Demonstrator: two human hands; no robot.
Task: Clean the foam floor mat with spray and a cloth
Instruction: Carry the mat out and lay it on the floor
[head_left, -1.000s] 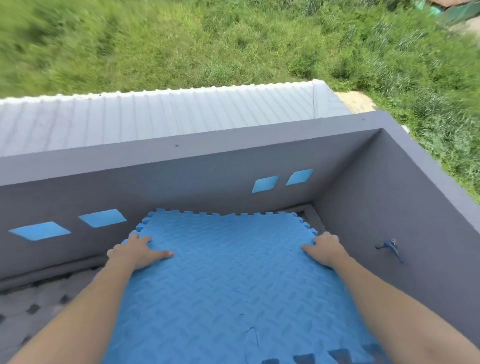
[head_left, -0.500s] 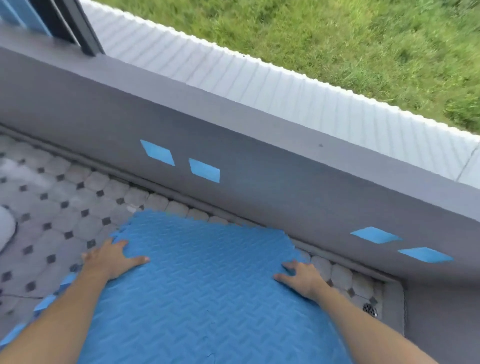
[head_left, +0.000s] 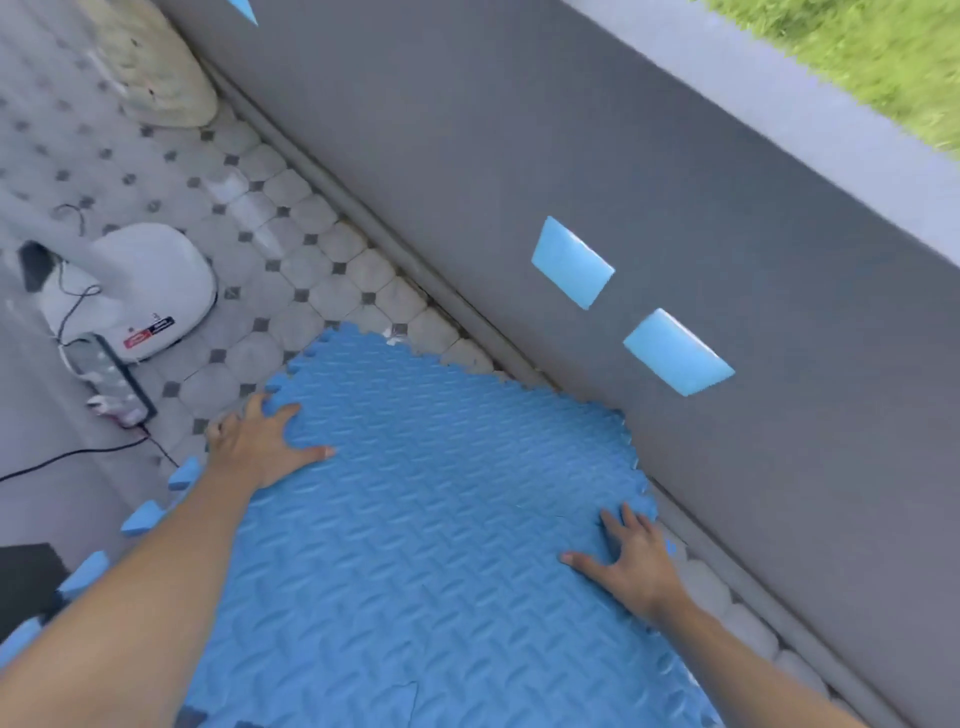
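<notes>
The blue foam floor mat (head_left: 441, 519), with a tread pattern and toothed puzzle edges, fills the lower middle of the head view, its far corner close to the grey wall. My left hand (head_left: 260, 447) grips its left edge, thumb on top and fingers curled over the rim. At the right edge by the wall my right hand (head_left: 634, 566) holds it the same way. No spray bottle or cloth is in view.
A grey parapet wall (head_left: 727, 182) with blue diamond openings (head_left: 571, 267) runs diagonally on the right. On the tiled floor (head_left: 291, 218) to the left stand a white appliance base (head_left: 150, 286), a power strip (head_left: 117, 387) with cables, and a pale rounded object (head_left: 156, 78).
The view has swung left along the wall, away from the corner. Both hands keep their hold on the mat's edges, and the mat now lies at an angle near the white appliance.
</notes>
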